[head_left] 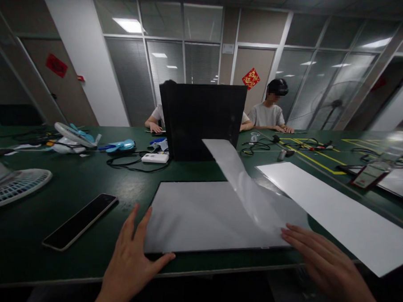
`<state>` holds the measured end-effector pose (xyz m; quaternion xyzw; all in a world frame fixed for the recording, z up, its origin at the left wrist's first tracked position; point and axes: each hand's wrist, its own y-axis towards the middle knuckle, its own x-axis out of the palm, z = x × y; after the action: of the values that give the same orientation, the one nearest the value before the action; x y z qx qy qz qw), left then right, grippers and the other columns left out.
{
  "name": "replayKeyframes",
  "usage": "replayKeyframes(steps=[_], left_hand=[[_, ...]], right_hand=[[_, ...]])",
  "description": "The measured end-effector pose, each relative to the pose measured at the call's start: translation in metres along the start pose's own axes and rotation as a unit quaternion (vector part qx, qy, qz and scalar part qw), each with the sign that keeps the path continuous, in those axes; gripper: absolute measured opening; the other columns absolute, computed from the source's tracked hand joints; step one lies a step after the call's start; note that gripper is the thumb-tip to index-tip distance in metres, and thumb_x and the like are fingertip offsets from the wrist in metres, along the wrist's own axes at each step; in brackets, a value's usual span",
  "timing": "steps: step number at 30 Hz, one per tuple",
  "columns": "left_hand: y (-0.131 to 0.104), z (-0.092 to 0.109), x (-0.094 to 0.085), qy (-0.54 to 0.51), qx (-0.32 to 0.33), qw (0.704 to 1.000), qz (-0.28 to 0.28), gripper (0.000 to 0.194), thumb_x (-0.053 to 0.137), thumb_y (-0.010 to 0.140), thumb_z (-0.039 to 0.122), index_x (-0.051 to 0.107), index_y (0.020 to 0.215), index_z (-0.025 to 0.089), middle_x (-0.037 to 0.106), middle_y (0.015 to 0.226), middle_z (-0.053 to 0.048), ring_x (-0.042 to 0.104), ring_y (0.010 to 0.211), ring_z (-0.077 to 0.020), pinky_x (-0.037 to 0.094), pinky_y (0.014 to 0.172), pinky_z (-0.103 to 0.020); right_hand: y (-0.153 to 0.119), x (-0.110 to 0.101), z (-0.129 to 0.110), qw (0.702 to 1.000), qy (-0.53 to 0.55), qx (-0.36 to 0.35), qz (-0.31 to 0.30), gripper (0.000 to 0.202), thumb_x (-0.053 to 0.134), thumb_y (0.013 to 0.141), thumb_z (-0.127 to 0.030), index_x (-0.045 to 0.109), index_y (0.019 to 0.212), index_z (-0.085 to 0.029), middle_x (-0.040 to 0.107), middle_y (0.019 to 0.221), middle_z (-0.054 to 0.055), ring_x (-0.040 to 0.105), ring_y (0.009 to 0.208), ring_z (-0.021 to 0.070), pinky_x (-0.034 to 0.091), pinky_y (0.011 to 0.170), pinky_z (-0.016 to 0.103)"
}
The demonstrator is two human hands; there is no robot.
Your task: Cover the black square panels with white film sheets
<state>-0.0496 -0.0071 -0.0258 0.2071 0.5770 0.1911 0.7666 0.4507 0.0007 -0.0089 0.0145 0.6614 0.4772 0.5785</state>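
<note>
The table point(86, 181) was dark green with yellow line markings point(316, 161); the flat panel point(198, 213) was pale grey, the phone point(80, 221) black, the long sheet point(335, 210) white.

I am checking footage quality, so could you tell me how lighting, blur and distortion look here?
Head view: dim overall, ceiling panels glare brightly; the lifted film is motion-blurred; the table edge bows from wide-angle distortion; the right hand looks soft.
</note>
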Motion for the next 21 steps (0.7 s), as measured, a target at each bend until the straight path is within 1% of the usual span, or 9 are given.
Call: replayKeyframes(steps=[1,3,5,7,10,13,15,17,21], left_hand=[[0.0,0.002,-0.001,0.001,-0.005,1.0,0.007,0.12,0.082,0.074,0.058,0.014,0.169,0.032,0.006,0.18,-0.014,0.026,0.159,-0.0482,0.038,0.121,-0.07],[-0.001,0.006,-0.003,0.0,-0.011,1.0,0.012,0.126,0.083,0.075,0.056,0.005,0.17,0.032,-0.003,0.18,-0.013,0.018,0.162,-0.0475,0.036,0.122,-0.07],[-0.001,0.007,-0.005,0.0,-0.013,1.0,0.009,0.128,0.084,0.075,0.055,0.002,0.171,0.033,-0.005,0.18,-0.012,0.015,0.163,-0.0466,0.034,0.123,-0.069],[-0.001,0.005,-0.004,0.003,-0.002,1.0,0.006,0.126,0.085,0.074,0.055,0.006,0.171,0.034,-0.002,0.18,-0.012,0.017,0.162,-0.047,0.034,0.123,-0.07],[0.001,0.0,-0.002,0.003,0.029,1.0,0.003,0.114,0.083,0.075,0.056,0.021,0.168,0.034,0.013,0.179,-0.013,0.026,0.159,-0.0469,0.035,0.123,-0.069],[0.001,-0.004,0.0,-0.008,0.046,0.999,-0.015,0.097,0.081,0.078,0.055,0.038,0.162,0.034,0.034,0.172,-0.012,0.044,0.15,-0.0439,0.041,0.12,-0.066],[0.002,-0.006,0.001,-0.017,0.049,0.998,-0.028,0.085,0.08,0.079,0.055,0.049,0.155,0.033,0.04,0.168,-0.011,0.052,0.144,-0.0416,0.046,0.117,-0.063],[0.002,-0.007,0.002,-0.017,0.05,0.998,-0.035,0.078,0.08,0.079,0.056,0.057,0.149,0.032,0.045,0.166,-0.011,0.055,0.141,-0.0408,0.048,0.116,-0.062],[0.002,-0.009,0.003,-0.003,0.046,0.997,-0.055,0.074,0.079,0.079,0.06,0.063,0.144,0.031,0.054,0.16,-0.009,0.058,0.139,-0.0408,0.047,0.116,-0.064]], right_hand=[[0.009,0.009,-0.004,1.0,0.009,-0.027,-0.001,0.058,0.051,0.099,-0.015,0.054,0.153,-0.036,0.067,0.143,-0.003,0.065,0.13,0.0202,0.058,0.105,0.035],[0.015,0.029,-0.005,0.998,0.033,-0.041,-0.018,0.053,0.052,0.098,-0.014,0.061,0.145,-0.036,0.068,0.141,-0.003,0.062,0.134,0.0211,0.059,0.104,0.038],[0.013,0.047,-0.004,0.997,0.055,-0.033,-0.035,0.046,0.052,0.099,-0.014,0.067,0.137,-0.036,0.07,0.138,-0.003,0.06,0.137,0.0222,0.059,0.103,0.04],[0.006,0.058,-0.003,0.997,0.066,-0.011,-0.037,0.041,0.053,0.1,-0.016,0.07,0.132,-0.036,0.071,0.137,-0.003,0.059,0.139,0.0235,0.059,0.104,0.044],[0.0,0.061,-0.004,0.997,0.067,0.024,-0.019,0.034,0.056,0.101,-0.021,0.072,0.127,-0.035,0.07,0.138,-0.001,0.059,0.139,0.0256,0.057,0.106,0.049],[-0.001,0.059,-0.005,0.995,0.084,0.05,-0.008,0.03,0.056,0.101,-0.023,0.074,0.123,-0.035,0.069,0.14,-0.001,0.059,0.138,0.0258,0.057,0.108,0.052],[0.0,0.058,-0.005,0.993,0.099,0.065,-0.009,0.028,0.056,0.102,-0.024,0.075,0.12,-0.035,0.068,0.141,0.0,0.058,0.139,0.0251,0.057,0.109,0.051],[0.001,0.057,-0.006,0.991,0.108,0.072,-0.013,0.028,0.054,0.103,-0.024,0.075,0.12,-0.034,0.068,0.142,0.0,0.059,0.138,0.0245,0.058,0.11,0.051],[0.003,0.051,-0.01,0.991,0.112,0.056,-0.043,0.033,0.056,0.103,-0.025,0.07,0.131,-0.036,0.066,0.144,0.001,0.061,0.136,0.0235,0.057,0.112,0.05]])
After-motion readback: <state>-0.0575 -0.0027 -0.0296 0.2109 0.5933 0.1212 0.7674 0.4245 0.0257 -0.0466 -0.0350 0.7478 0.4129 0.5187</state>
